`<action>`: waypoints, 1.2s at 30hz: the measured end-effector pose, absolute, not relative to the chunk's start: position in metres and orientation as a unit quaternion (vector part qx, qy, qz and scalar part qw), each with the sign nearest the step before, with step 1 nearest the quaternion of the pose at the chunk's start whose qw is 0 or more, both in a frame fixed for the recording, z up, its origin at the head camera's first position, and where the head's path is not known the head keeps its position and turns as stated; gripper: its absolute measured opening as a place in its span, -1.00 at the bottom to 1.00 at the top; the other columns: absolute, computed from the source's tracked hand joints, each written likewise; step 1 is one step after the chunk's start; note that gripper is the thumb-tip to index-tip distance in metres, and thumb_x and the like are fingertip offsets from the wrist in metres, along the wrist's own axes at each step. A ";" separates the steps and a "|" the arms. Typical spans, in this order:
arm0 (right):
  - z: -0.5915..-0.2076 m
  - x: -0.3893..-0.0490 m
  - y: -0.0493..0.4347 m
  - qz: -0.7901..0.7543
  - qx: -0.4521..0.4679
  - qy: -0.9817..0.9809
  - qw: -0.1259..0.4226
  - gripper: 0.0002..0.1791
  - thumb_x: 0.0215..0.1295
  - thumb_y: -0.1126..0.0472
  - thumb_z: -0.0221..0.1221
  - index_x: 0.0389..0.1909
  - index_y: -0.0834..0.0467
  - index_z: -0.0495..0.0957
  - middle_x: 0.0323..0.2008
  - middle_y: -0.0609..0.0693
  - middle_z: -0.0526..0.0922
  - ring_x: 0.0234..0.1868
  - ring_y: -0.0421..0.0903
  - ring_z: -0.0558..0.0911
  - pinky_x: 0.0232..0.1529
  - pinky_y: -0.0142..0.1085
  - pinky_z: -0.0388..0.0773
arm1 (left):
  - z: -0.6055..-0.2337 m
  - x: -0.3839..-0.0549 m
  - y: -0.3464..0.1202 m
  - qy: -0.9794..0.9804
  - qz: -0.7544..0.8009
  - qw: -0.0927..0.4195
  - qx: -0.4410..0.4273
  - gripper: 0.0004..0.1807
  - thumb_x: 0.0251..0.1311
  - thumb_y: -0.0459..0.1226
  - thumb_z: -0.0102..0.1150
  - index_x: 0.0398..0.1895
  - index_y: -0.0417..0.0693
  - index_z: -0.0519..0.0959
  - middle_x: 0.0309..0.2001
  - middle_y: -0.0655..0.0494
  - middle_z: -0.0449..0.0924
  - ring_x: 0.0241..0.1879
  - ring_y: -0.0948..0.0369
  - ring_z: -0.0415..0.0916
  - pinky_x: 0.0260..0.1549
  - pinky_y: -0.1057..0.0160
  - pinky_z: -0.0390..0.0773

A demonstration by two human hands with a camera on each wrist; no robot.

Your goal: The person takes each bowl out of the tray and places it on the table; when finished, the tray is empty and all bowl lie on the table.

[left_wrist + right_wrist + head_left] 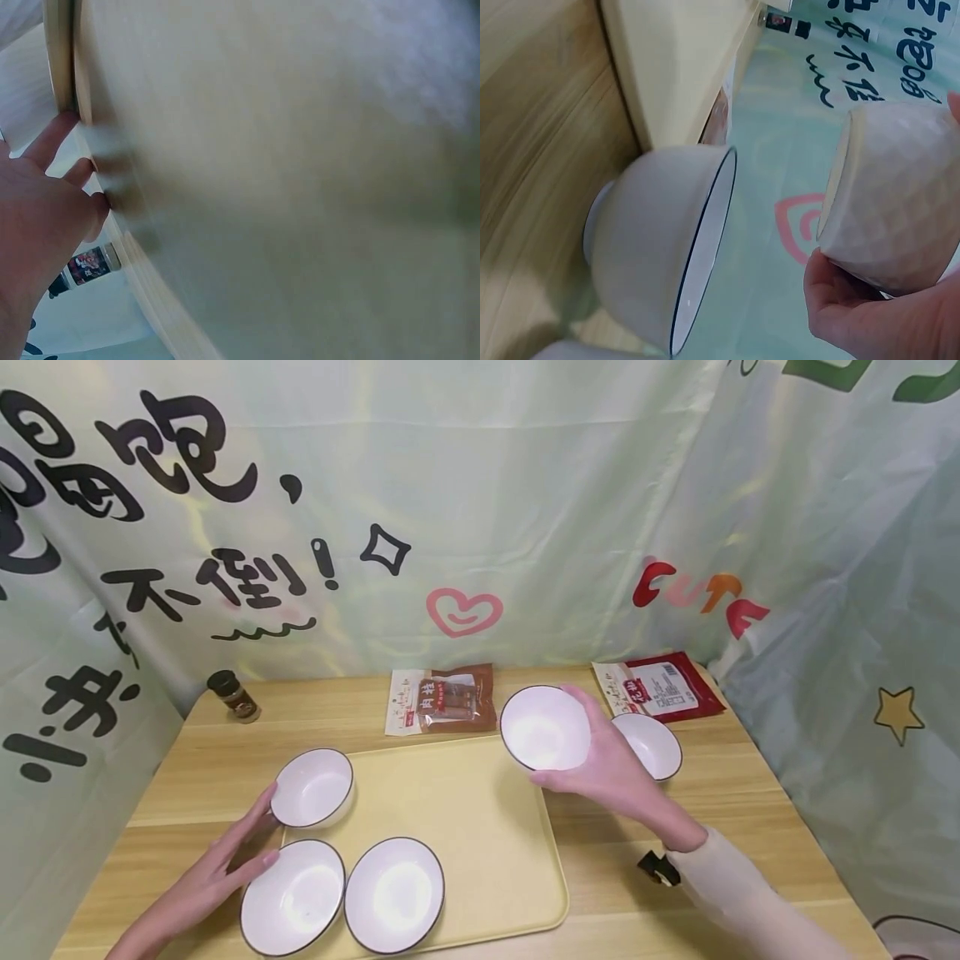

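Observation:
My right hand (611,760) grips a white bowl (546,728) with a dark rim, raised over the tray's far right corner. In the right wrist view, the bowl's outside (896,195) has a faceted texture. My left hand (217,868) is at the left side, its thumb touching the near left bowl (294,897) and its fingers reaching to the far left bowl (311,787). A third bowl (394,895) stands beside the near one on the beige tray (480,827). Partly behind my right hand, another bowl (649,746) rests on the table.
A brown packet (454,700) and a red packet (663,687) lie at the table's back edge. A small black-capped jar (234,697) stands at the back left. Printed cloth (525,510) hangs behind the wooden table (622,877). A small black object (660,867) appears by my right sleeve.

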State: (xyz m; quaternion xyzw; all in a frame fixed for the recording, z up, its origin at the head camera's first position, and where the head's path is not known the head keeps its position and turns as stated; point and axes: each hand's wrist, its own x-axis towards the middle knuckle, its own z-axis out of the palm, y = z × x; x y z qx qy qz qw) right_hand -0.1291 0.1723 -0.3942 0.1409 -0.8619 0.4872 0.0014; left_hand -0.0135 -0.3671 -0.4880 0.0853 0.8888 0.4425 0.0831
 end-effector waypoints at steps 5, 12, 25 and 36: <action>-0.389 -0.126 0.187 0.475 0.125 -0.871 0.005 0.40 -0.09 -0.06 0.77 0.72 -0.04 0.10 0.48 0.22 0.39 0.29 0.29 0.55 0.20 0.29 0.57 | -0.488 -0.015 -0.366 0.890 0.440 0.080 0.093 -0.04 0.65 -0.22 0.16 0.83 0.43 -0.22 0.76 -0.13 -0.15 0.42 0.78 -0.01 0.16 0.72 0.05; -0.387 -0.124 0.203 0.461 0.103 -0.881 0.014 0.40 -0.03 -0.06 0.74 0.75 -0.02 0.06 0.55 0.25 0.32 0.35 0.30 0.47 0.22 0.31 0.54 | -0.486 -0.012 -0.370 0.892 0.436 0.073 0.097 -0.04 0.64 -0.24 0.16 0.83 0.41 -0.20 0.77 -0.08 -0.14 0.42 0.78 0.00 0.16 0.71 0.03; -0.378 -0.131 0.250 0.454 0.098 -0.884 0.059 0.39 0.03 0.13 0.73 0.76 0.05 0.00 0.53 0.28 0.28 0.34 0.40 0.40 0.14 0.40 0.56 | -0.486 -0.014 -0.368 0.894 0.433 0.075 0.089 -0.04 0.65 -0.23 0.16 0.83 0.44 -0.20 0.77 -0.05 -0.12 0.42 0.78 0.00 0.22 0.63 0.03; -0.378 -0.128 0.292 0.443 0.022 -0.894 0.067 0.36 0.16 0.06 0.67 0.78 0.09 -0.08 0.57 0.37 0.20 0.36 0.44 0.33 0.12 0.32 0.45 | -0.490 -0.016 -0.368 0.896 0.427 0.110 0.053 -0.05 0.69 -0.13 0.13 0.81 0.53 -0.27 0.78 -0.01 -0.23 0.56 0.52 -0.04 0.28 0.59 0.08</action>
